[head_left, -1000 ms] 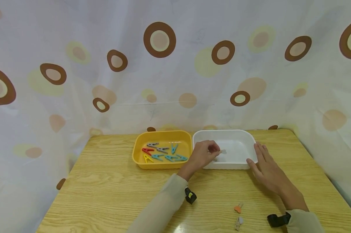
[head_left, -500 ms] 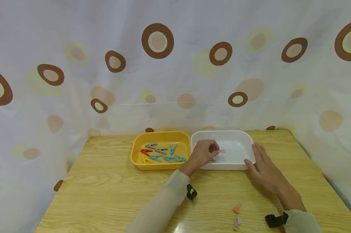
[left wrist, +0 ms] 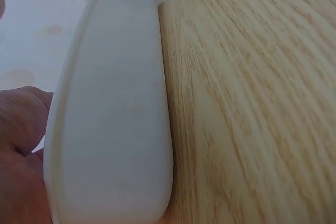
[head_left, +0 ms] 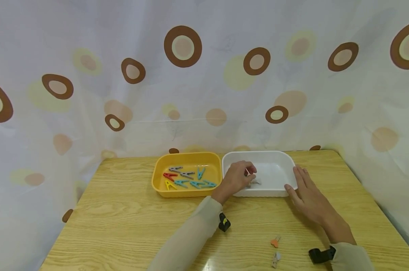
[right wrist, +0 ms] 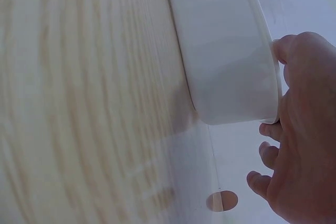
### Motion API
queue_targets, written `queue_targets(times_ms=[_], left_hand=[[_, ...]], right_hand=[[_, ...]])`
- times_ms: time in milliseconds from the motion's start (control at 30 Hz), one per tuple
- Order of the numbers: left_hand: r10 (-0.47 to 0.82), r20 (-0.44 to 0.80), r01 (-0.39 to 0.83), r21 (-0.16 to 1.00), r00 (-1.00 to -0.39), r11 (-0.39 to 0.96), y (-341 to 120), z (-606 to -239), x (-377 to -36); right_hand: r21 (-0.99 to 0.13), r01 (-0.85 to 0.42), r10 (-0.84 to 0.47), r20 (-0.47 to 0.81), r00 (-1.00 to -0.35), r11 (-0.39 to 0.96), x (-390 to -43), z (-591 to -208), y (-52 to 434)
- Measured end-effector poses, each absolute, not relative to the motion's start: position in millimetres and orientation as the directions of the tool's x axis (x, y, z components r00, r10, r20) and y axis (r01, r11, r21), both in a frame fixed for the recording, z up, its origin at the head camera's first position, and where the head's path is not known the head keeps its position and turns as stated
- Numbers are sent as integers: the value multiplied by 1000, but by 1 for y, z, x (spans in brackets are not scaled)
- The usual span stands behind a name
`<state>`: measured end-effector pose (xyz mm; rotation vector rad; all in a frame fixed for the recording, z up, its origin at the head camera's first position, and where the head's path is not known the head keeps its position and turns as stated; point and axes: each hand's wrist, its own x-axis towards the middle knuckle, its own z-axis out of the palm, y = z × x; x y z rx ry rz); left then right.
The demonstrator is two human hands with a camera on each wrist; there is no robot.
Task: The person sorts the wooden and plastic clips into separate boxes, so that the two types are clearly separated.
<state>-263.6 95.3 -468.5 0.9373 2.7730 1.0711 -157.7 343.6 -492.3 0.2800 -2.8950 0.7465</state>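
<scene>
- Fingers of the left hand (head_left: pixel 237 177) curl over the white tray (head_left: pixel 275 155), above a grey peg (head_left: pixel 255 182) lying inside; whether they pinch it, I cannot tell.
- Right hand (head_left: pixel 304 192) rests flat, fingers straight, against the tray's right side.
- Yellow tray (head_left: pixel 187 156) just beside holds coloured pegs (head_left: pixel 191 178).
- Two pegs (head_left: pixel 275 248) lie on the table (head_left: pixel 123 218).

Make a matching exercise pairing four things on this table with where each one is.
Things:
1. red peg
2. orange peg
3. left hand
4. right hand

Places:
a. against the white tray's right end
b. in the yellow tray
c. over the white tray's left part
d. on the bare table near the front edge

Pairs: 1-b, 2-d, 3-c, 4-a
</scene>
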Motion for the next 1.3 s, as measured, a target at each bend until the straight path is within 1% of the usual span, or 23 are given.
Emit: queue_targets(times_ms=[200, 433, 733, 867, 1067, 1300], left_hand=[[545, 218, 547, 618, -810, 565, 92, -467, -262], [564, 210, 545, 648, -799, 532, 83, -462, -251], [634, 283, 625, 663, -720, 413, 65, -457, -225], [645, 336, 669, 639, -686, 379, 59, -450, -212], [654, 368, 705, 603, -662, 374, 54, -446, -197], [677, 360, 709, 614, -642, 347, 52, -453, -185]], right_hand=[[-471, -217, -150, 177, -973, 855, -158, -492, 343], [-466, -225, -162, 171, -972, 856, -160, -494, 342], [-460, -231, -168, 173, -970, 857, -160, -493, 342], [-456, -225, -162, 174, -971, 861, -159, -492, 344], [-456, -219, -153, 177, -972, 863, -158, -491, 345], [-445, -220, -154, 182, -971, 868, -160, -494, 345]])
